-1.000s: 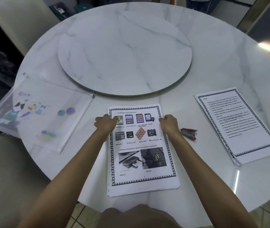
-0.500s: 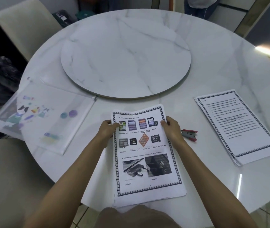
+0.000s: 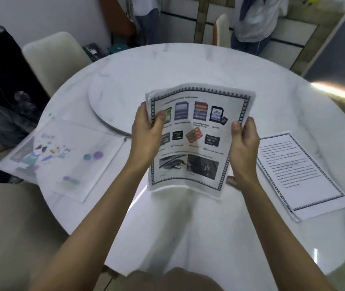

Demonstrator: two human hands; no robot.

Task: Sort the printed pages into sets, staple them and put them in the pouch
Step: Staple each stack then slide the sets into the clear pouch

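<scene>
A stack of printed pages [image 3: 196,141] with pictures of memory cards and a patterned border is lifted off the table and stands nearly upright. My left hand [image 3: 146,131] grips its left edge, thumb on the front. My right hand [image 3: 244,141] grips its right edge. A second pile of text pages [image 3: 297,173] lies flat at the right. The translucent pouch [image 3: 62,158] with colourful cartoon prints lies at the left. Only a sliver of the red stapler [image 3: 230,180] shows beside my right wrist.
The round white marble table [image 3: 188,227] carries a raised turntable [image 3: 117,91] at its middle. A cream chair [image 3: 51,57] stands at the far left, and another chair seat is near left. A person stands beyond the table's far edge.
Both hands have raised the picture pages from lying flat on the table to standing upright in the air. The camera view has tipped upward, showing more of the room.
</scene>
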